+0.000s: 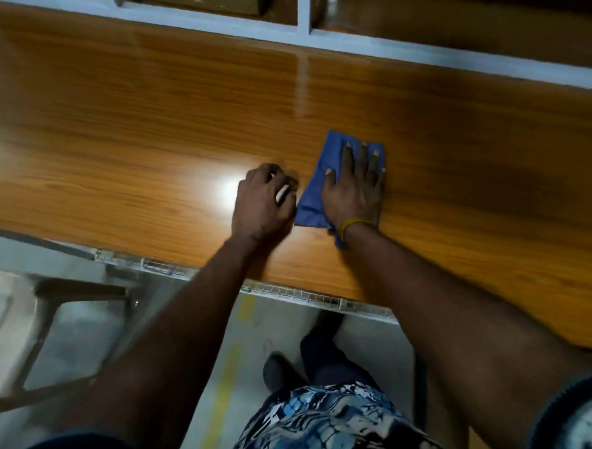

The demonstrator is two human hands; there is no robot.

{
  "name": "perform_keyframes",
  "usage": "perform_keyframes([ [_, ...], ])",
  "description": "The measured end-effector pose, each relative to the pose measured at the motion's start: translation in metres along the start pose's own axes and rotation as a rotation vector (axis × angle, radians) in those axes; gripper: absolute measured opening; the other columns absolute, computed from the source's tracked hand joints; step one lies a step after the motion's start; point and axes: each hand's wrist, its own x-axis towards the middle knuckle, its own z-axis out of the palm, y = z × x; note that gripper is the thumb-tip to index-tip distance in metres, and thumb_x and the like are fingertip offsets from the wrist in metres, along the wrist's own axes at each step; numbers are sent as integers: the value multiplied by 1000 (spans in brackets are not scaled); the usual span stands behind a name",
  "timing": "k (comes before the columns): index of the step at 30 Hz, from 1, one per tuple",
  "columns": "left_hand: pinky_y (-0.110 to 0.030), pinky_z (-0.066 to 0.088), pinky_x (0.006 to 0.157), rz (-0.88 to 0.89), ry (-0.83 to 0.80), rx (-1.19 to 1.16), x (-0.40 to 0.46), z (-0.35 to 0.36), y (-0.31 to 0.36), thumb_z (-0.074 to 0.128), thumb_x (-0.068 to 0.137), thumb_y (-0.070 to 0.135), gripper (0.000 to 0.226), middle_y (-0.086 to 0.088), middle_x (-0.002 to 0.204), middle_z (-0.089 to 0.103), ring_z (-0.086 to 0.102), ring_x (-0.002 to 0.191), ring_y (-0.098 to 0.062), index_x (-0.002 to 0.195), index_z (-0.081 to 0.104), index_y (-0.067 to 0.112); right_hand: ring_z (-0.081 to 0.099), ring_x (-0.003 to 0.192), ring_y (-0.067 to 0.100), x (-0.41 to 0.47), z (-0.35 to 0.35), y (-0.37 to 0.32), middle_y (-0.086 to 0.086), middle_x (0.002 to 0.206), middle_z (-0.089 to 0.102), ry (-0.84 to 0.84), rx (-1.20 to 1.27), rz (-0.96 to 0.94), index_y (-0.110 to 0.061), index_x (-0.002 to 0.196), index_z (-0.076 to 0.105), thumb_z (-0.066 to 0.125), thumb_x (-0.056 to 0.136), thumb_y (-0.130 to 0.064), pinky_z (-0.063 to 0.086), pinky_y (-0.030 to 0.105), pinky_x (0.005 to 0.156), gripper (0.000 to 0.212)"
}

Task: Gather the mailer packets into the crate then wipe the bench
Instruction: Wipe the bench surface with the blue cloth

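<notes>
Two hands work near the surface's point(144, 112) front edge: the right hand point(353, 190) lies flat, fingers straight, pressing the blue cloth point(315, 196), while the left hand point(262, 200) curls beside it, its grip apparently pinching something small and pale. No mailer packets or crate show, so wiping seems underway; next, sweep the cloth toward the unwiped far edge.
</notes>
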Motion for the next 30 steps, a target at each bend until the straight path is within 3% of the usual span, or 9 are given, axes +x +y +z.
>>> perform_keyframes([
  [7,-34,41,80,27,48,-108,-39,5,18,60,86,27,17,-3,110,61,55,99,-24,98,73,25,9,152,32,-82,-7,31,15,163,13,-17,-119,-181,-12,157,18,32,105,-41,11,49,123,61],
  [13,-35,38,82,84,6,-68,-49,7,29,57,85,28,20,0,113,60,55,102,-24,100,71,29,8,152,26,-104,-20,86,7,164,14,-100,-67,-394,-20,157,18,36,105,-43,7,43,124,60],
  [23,-38,42,81,137,-28,6,-18,23,47,58,87,32,25,-2,116,57,55,103,-27,109,67,26,-2,153,17,-31,-45,134,-1,166,3,-247,-191,-817,-26,158,10,28,104,-53,2,39,124,63],
  [27,-40,42,81,89,-44,85,7,32,59,55,85,34,32,-10,118,57,54,102,-33,110,64,17,-6,152,15,21,-52,144,-3,166,-1,-264,-171,-835,-27,158,10,31,104,-51,-14,29,121,62],
  [30,-41,41,86,8,-28,103,22,37,70,52,86,37,38,-10,121,55,51,106,-32,116,61,15,-3,153,17,65,-53,151,-3,166,4,-231,-147,-847,-26,158,13,32,103,-51,-12,28,120,63],
])
